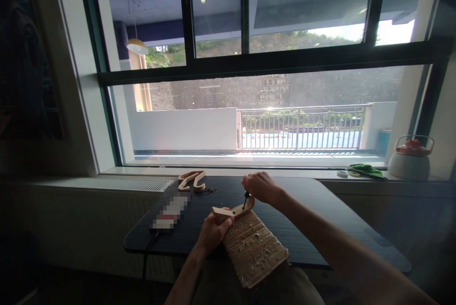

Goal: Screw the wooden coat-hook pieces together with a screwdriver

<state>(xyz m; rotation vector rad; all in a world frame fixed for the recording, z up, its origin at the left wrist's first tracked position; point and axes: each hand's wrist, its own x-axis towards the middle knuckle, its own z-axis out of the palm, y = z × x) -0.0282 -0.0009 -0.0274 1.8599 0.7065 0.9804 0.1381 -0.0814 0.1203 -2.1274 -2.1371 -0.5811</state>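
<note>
A wide window (270,81) fills the far side of the scene, and just in front of it stands the dark table (313,200) where I sit. On the near edge of the table, partly over my lap, lies a sheet of cardboard (254,248) strewn with pale wood chips. From that litter I judge that a fair amount of cutting is already done. The curved wooden piece (233,211) rests on the far end of the cardboard, near the middle of the table. My left hand (211,233) is closed around its near left end and holds it down. My right hand (261,187) is curled over a small tool (245,199) with a dark handle, pinching it so that its tip stands upright on the far right end of the piece. The piece looks smooth and shaped in outline, so I think the work now in hand is a detail at that end, and it is not finished while the tool sits in it. To the far left on the table lie two more wooden pieces (192,180) of a similar hooked form; I cannot tell whether they are finished or waiting. Just right of them lie a few small dark bits (210,190), too small to name.
</note>
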